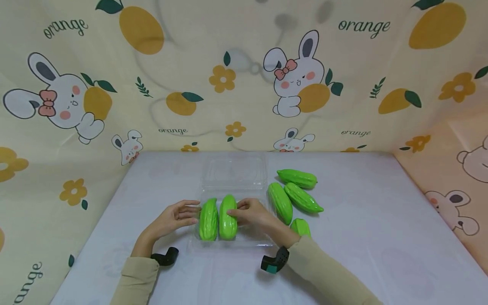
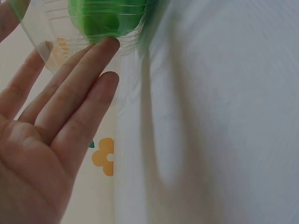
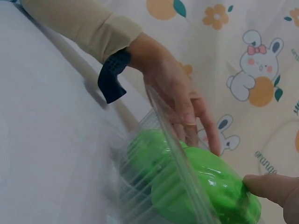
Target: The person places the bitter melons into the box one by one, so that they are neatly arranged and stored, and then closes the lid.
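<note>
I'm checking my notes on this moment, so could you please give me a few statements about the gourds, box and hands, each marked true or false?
1. Two gourds lie in the clear box. True.
2. The box's lid is closed. False: the lid lies open on the far side.
3. The right hand holds a gourd in the box. True.
4. The left hand grips a gourd. False: the left hand is beside the box, holding nothing.
5. The gourds outside are left of the box. False: four gourds show to its right.

Left hand (image 1: 175, 217) fingers outstretched, right hand (image 1: 253, 212) pinching
</note>
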Demonstrator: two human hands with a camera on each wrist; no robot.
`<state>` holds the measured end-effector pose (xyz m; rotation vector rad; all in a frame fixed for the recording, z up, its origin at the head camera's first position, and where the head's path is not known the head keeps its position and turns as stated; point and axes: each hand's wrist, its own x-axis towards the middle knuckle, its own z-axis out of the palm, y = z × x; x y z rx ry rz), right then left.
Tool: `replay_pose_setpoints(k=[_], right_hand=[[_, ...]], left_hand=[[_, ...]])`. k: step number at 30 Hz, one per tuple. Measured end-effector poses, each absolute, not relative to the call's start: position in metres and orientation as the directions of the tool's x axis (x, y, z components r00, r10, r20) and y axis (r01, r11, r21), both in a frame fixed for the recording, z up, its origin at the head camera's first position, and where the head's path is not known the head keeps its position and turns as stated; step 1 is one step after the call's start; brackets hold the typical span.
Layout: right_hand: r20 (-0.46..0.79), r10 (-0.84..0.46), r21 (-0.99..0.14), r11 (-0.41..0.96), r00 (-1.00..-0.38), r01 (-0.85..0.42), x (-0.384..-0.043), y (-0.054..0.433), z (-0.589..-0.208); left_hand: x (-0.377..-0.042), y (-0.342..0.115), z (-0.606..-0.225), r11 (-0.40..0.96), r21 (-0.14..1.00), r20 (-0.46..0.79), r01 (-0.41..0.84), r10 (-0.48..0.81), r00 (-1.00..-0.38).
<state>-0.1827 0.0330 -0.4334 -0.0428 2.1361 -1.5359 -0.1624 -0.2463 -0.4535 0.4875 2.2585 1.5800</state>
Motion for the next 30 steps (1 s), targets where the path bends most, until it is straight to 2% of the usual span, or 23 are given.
replay_pose_setpoints(k=[7,21,30], right_hand=[[-0.356,-0.318,-0.899,0.371,-0.879,0.23,-0.18,0.027,-0.44],[-0.367,-0.341,-0.911,0.321,-0.865,0.259,-0.179,0.027,-0.449],[-0.379,-0.314,-0.906,0.316,-0.871,0.281,-0.179,0.028,-0.446]], left_hand=[[-0.162,-0.246,-0.455,0.322,0.943,-0.081,0.083,0.464,-0.882],[-0.163,-0.246,-0.454,0.308,0.948,-0.077,0.081,0.468,-0.881],[-0.163,-0.246,-0.453,0.336,0.939,-0.091,0.077,0.457,-0.885]])
